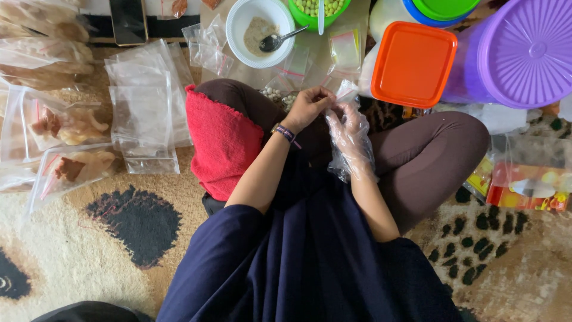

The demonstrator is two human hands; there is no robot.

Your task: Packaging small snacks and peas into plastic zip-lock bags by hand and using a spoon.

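Head view shows a person seated cross-legged on a patterned carpet (89,250), both hands meeting over the lap just below a white bowl (260,30). Left hand (308,107) is bare, with a dark band at the wrist, and its fingertips are pinched narrow at the edge of a thin clear glove (351,140) that loosely covers the right hand (348,122); the right hand's fingers are half curled inside the film, and whether they pinch anything else I cannot tell. As I judge it, the glove is partly seated, so the bagging work beside it is paused rather than finished. Done so far: two sealed clear bags of pale crackers (65,146) lie left of the bowl, with more filled bags stacked at the top-left corner, too overlapped to count. Left to fill: a heap of empty clear zip bags (143,101) left of the bowl and a few more scattered right below it, again too overlapped for a sure count. One spoon (280,39) rests in the bowl's brown powder. One green bowl (316,12) of pale round pieces sits right of the white bowl, then one orange square lid (413,62), one purple lidded tub (518,50), and a blue-and-green lidded container, partly cut off. One red cloth (221,140) drapes the left knee.
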